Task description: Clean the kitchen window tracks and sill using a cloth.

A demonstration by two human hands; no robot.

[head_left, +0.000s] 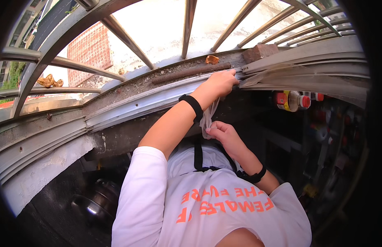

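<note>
My left hand (221, 82) reaches across to the window track (138, 103), its fingers curled over the end of thin translucent sheeting (271, 75) stretched along the frame on the right. The fingertips are partly hidden. From beneath that hand hangs a bunched, whitish length of sheeting (212, 112). Lower down, close to my waist, my right hand (221, 132) pinches the lower end of this bunch between thumb and fingers. Whether the hanging length and the stretched sheeting are one piece is hidden behind my left hand.
Metal bars (126, 40) curve outside the window. On the gritty ledge lie a rusty rod (191, 73), an orange fragment (212, 59) and a brick (260, 53). Red-capped bottles (291, 101) are at the right. A dark pot (98, 200) stands in shadow at lower left.
</note>
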